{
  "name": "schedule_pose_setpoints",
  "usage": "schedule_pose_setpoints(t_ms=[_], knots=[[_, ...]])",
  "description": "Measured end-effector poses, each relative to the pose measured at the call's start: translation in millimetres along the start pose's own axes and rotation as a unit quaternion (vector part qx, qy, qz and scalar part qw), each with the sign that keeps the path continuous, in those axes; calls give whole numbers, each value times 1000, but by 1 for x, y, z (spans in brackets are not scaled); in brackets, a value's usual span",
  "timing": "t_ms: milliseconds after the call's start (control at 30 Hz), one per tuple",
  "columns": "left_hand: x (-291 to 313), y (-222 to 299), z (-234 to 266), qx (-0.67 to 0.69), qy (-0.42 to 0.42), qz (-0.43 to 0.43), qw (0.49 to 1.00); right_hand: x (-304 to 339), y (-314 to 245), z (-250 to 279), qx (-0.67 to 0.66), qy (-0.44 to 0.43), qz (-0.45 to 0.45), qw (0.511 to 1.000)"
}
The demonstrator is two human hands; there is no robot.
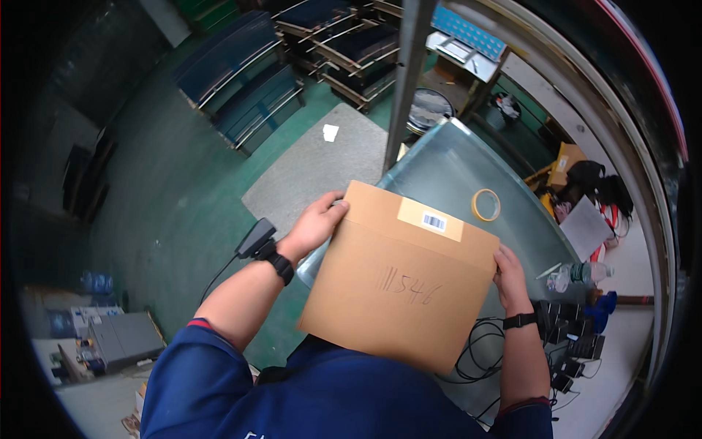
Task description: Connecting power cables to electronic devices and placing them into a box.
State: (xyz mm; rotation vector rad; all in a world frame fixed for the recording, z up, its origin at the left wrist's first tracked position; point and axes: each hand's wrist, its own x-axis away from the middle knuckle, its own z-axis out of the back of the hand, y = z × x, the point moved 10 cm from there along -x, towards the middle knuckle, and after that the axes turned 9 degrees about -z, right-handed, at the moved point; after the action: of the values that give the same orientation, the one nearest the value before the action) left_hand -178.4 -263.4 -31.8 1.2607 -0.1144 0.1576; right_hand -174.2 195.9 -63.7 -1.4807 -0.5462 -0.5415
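A brown cardboard box (395,307) is held up in front of my body, over the near part of a glass-topped table (439,164). It has a fold line near its far edge, a pale strip with a barcode label (433,221), and pen marks on the broad face. My left hand (319,225) grips its far left corner, thumb on the top and the other fingers mostly hidden. On the right edge, my right hand (510,276) is closed with its fingertips against the cardboard. Beyond the box, a roll of yellowish tape (485,205) lies on the glass.
Plastic bottles (585,274), black cables (479,351) and several small black devices (570,325) are at the right. A metal post (409,80) rises at the table's far left corner. Dark shelved racks (245,80) stand farther off on the green floor.
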Motion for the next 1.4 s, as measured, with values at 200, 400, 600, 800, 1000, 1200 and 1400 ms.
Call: schedule_pose_setpoints(t_ms=[200,400,600,800,1000,1200,1400], knots=[[0,-13,-5,14,-12,53,998,-2,0,1,24,7,-23,999],[2,-22,-15,92,-24,116,989,-9,3,7,50,5,-45,998],[2,-25,-19,125,-30,131,983,-13,1,10,74,31,-45,996],[14,-8,-18,151,28,150,977,-13,3,11,77,33,-27,996],[20,-14,-19,178,55,161,969,-9,-1,7,74,44,-23,996],[13,-19,-17,138,6,168,976,-13,1,11,100,36,-52,993],[9,-28,-17,128,-8,176,976,-13,-5,6,117,42,-78,989]])
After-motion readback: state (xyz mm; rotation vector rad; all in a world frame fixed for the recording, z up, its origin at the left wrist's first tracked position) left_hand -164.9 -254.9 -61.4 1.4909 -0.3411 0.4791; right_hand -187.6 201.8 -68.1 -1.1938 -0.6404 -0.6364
